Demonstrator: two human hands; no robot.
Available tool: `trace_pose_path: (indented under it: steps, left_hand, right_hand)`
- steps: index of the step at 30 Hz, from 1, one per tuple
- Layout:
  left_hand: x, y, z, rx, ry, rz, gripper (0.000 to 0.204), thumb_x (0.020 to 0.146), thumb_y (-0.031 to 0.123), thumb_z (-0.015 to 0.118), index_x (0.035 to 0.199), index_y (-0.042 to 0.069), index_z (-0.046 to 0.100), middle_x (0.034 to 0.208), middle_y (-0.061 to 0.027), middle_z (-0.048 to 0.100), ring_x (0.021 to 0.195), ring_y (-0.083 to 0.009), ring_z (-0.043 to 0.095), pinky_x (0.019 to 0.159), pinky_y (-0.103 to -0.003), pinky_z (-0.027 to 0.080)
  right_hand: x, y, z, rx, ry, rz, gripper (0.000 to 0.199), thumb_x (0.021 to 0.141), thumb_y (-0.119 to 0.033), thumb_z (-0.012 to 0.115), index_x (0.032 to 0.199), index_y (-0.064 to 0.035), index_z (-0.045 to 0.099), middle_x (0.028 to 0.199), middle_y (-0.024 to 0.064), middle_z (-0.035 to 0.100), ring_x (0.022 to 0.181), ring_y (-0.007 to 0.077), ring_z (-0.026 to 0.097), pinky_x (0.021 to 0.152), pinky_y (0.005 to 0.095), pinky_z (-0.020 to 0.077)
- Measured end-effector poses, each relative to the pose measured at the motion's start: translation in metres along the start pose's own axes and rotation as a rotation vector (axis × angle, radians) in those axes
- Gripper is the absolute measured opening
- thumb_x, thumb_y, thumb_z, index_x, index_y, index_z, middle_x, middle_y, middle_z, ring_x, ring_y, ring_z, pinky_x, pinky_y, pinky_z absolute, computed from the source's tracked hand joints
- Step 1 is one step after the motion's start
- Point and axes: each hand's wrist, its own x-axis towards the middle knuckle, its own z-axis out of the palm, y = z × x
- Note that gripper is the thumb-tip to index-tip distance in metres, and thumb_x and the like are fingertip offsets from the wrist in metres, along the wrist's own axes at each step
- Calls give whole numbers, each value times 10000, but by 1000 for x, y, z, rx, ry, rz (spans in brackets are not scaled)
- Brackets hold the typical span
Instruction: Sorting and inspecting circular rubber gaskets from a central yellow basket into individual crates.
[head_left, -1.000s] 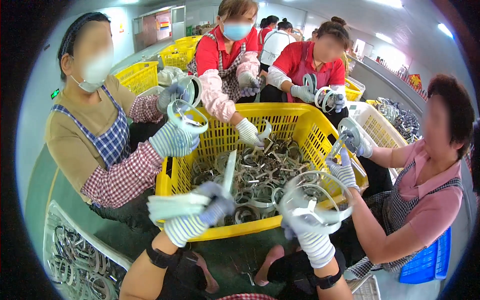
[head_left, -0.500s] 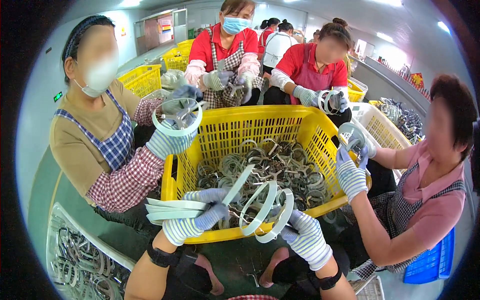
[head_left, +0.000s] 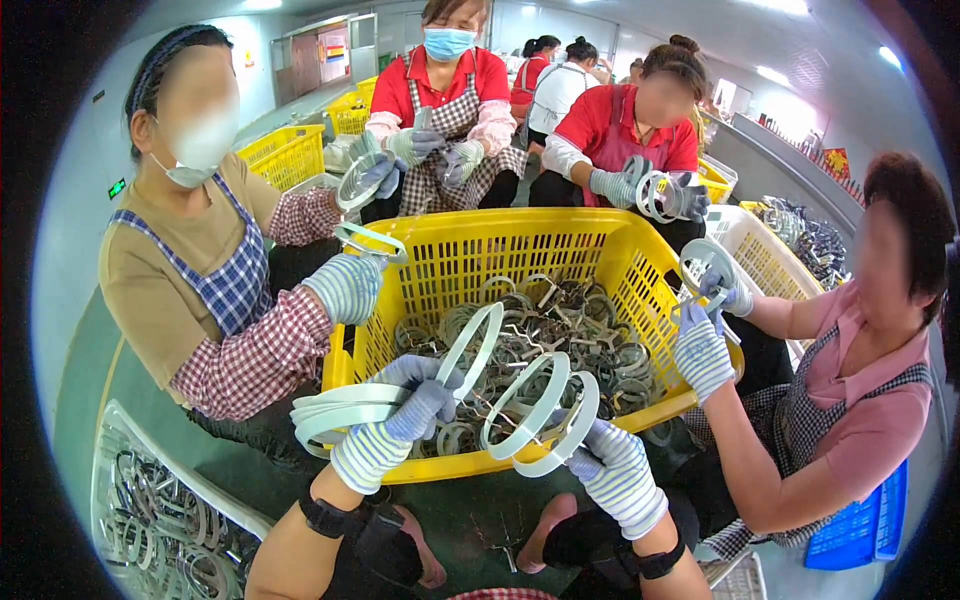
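Fingers of the left hand (head_left: 385,440) wrapped tight round a stack of pale grey-green banded rings (head_left: 345,413), those of the right hand (head_left: 615,480) gripping two matching rings (head_left: 552,388) (striped gloves (head_left: 632,500) on both), near the slotted yellow plastic crate (head_left: 450,469).

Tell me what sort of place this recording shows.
Probably a factory workshop: gloved, aproned workers gather around a large yellow crate heaped with ring-shaped parts, and smaller yellow crates sit in the background.
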Motion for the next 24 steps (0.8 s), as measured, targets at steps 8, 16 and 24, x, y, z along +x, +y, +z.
trace_pose_path:
  steps: [8,16,24]
  left_hand:
    - [-6,-2,1,307,-99,261,135,739,104,704,853,37,678,764,-97,662,692,-182,641,643,-295,502]
    - [2,-7,-9,498,-49,468,127,738,85,707,837,45,637,735,-75,638,665,-153,604,623,-291,483]
    - [-6,9,0,141,71,116,241,845,283,656,889,47,636,723,-38,627,608,-93,562,563,-201,452]
  right_hand:
    - [-3,-3,-1,-17,7,30,322,812,-150,631,1113,-42,600,900,172,652,844,328,633,722,340,502]
    - [-3,-10,0,-8,-4,58,313,814,-163,632,1102,-44,606,902,168,654,848,322,634,731,340,501]
    - [-1,-13,-1,-9,-47,-69,308,807,-175,629,1083,-41,610,901,167,648,820,334,623,703,354,493]
